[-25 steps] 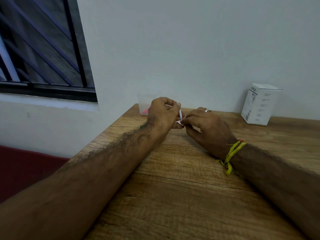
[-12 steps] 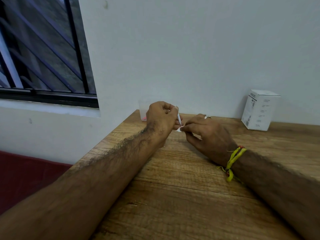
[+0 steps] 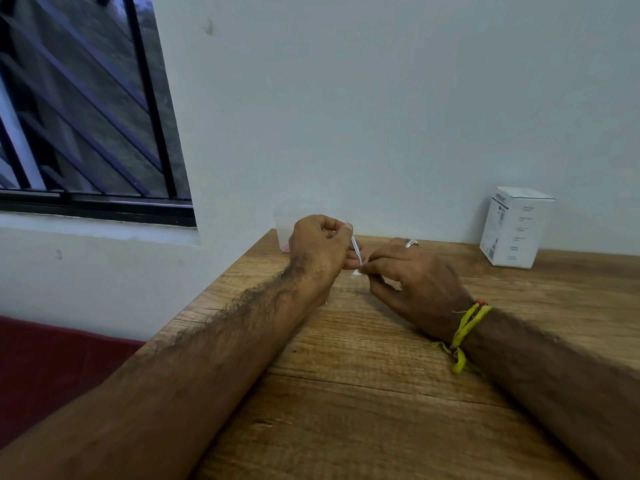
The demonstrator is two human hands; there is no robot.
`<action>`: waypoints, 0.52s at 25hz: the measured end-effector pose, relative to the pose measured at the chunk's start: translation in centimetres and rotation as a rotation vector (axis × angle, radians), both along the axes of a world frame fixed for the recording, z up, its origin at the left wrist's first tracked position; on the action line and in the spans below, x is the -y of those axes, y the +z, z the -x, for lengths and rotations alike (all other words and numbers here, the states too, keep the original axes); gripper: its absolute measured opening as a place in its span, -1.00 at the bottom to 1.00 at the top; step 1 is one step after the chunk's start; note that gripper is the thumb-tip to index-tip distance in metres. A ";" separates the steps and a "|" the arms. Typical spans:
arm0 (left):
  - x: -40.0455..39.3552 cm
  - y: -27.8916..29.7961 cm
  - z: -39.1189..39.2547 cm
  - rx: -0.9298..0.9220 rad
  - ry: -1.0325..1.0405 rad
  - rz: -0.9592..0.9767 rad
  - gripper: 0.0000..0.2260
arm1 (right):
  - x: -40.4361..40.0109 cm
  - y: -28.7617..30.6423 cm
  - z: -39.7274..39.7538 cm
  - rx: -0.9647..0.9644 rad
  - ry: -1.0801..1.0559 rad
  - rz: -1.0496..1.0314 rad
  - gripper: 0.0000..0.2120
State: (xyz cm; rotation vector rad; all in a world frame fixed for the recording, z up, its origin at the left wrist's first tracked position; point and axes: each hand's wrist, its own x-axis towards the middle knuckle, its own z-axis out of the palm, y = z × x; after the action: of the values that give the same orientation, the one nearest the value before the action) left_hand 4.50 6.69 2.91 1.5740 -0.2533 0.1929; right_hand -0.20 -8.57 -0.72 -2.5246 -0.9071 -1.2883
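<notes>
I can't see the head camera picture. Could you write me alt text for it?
Two bare hands meet over a wooden table: the left hand grips a thin white strip while the right hand pinches its lower end. A clear plastic tub stands behind the left hand, and a white box stands by the wall to the right.

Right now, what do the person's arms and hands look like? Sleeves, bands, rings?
The left forearm and right forearm are bare and hairy, with no sleeves in view. The right wrist wears a yellow thread band with a small red-orange bit and loose knotted ends. The right hand has a silver ring on one finger. The left hand shows no ring or band.
</notes>
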 end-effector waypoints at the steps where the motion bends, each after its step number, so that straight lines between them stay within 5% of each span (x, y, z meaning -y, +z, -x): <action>1: 0.0 0.1 0.0 -0.007 0.001 0.004 -0.87 | 0.1 0.0 0.0 -0.001 -0.005 -0.003 -0.86; 13: -0.5 0.2 0.0 -0.217 -0.087 -0.026 -0.89 | 0.3 0.1 0.0 -0.190 0.034 -0.120 -0.81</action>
State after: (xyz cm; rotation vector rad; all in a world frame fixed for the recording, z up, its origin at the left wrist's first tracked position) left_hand 4.47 7.23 3.11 1.5918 -0.1540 -0.0492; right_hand -0.22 -8.86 -0.66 -2.4753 -0.8030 -1.0384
